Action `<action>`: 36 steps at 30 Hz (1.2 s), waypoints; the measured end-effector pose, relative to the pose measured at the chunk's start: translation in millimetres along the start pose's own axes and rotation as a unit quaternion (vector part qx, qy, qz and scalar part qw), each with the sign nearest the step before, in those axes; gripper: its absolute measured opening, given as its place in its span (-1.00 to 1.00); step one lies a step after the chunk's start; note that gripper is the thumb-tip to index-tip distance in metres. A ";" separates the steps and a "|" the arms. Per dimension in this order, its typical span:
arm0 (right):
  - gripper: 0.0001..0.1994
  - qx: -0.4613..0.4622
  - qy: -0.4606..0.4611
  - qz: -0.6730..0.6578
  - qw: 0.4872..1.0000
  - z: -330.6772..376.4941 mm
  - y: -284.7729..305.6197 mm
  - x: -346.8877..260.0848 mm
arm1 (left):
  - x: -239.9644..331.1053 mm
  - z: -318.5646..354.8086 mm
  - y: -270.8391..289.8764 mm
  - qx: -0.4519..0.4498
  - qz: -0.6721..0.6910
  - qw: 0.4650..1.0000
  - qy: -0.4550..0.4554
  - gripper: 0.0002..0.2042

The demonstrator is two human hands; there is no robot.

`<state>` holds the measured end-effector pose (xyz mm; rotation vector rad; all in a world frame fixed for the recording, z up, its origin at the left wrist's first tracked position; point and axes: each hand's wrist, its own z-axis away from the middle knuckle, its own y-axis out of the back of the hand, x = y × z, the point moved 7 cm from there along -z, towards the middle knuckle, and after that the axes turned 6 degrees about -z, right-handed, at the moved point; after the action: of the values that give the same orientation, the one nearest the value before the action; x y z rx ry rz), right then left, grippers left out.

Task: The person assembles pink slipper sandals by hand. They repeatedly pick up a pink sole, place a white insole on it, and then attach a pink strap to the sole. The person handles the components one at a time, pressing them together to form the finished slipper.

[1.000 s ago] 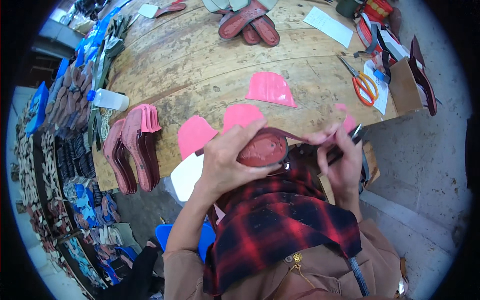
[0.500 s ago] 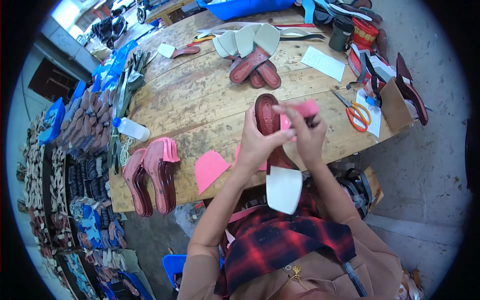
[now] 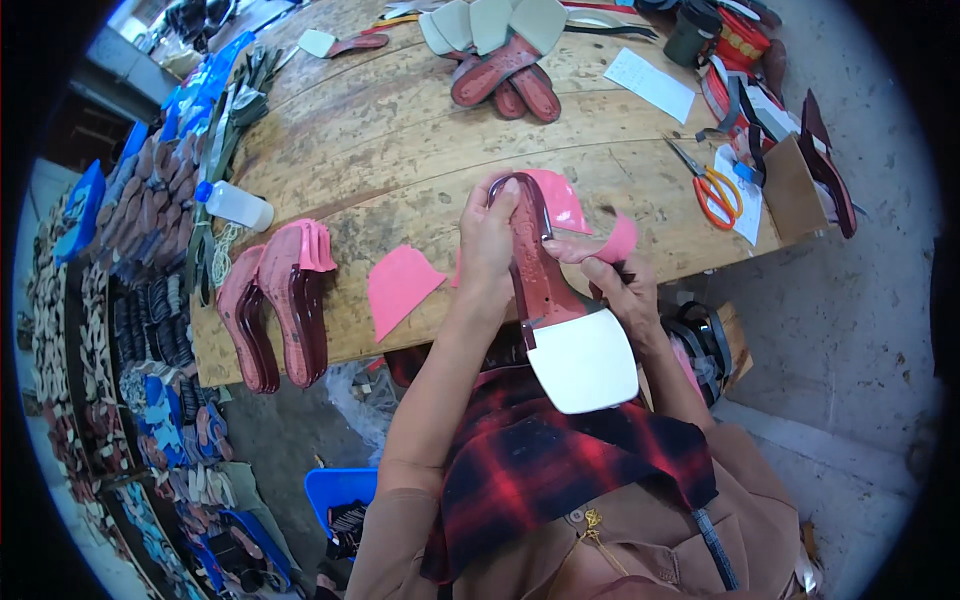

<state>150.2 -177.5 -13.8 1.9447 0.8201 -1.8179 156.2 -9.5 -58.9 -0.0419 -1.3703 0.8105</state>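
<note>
My left hand point(image 3: 487, 235) grips a dark red shoe sole point(image 3: 540, 265) by its rounded heel end, thumb on top. The sole's wide white front part point(image 3: 582, 362) points toward me. In my right hand point(image 3: 622, 290) is a curved pink piece point(image 3: 622, 238), with something dark beside it that I cannot make out. A finger of that hand reaches to the sole's right edge. Loose pink pieces lie on the table: one cut piece point(image 3: 402, 288) left of my left wrist, another glossy one point(image 3: 562, 200) just beyond the sole.
Stacked dark red soles with pink ends point(image 3: 300, 290) lie at the table's left edge, near a white bottle point(image 3: 240, 207). Crossed soles with white fronts point(image 3: 510, 75) lie farther back. Orange-handled scissors point(image 3: 716, 195) and a cardboard box point(image 3: 795, 195) are at right.
The sole has turned and come nearer, showing more of its top and white front. My left hand now grips around the heel end. My right hand has moved lower, still with the pink piece.
</note>
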 end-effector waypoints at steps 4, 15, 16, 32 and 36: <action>-0.35 -0.064 0.035 -0.099 0.992 1.5 -10.1 10.6 | -48.3 -18.2 18.1 0.024 0.125 0.985 0.116 -0.72; -0.15 0.046 -0.047 -0.190 0.980 9.7 7.0 16.8 | 19.7 53.9 26.0 -0.077 -0.407 0.901 -0.133 -0.50; -0.07 0.010 -0.067 -0.238 0.969 9.1 3.1 14.6 | 44.4 69.2 6.4 -0.109 -0.529 0.804 -0.248 -0.40; -0.78 0.152 -0.309 -0.433 0.833 38.7 13.3 91.1 | 8.3 102.3 -10.2 -0.410 -0.328 0.851 -0.017 -0.31; -0.58 0.077 -0.223 -0.284 0.929 42.8 18.0 23.3 | 7.7 93.3 1.3 -0.351 -0.471 0.808 -0.047 -0.33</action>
<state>128.3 -213.7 -43.9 1.3457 1.1838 -2.5959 73.8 -43.8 -30.3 0.1028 -1.4832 -0.5579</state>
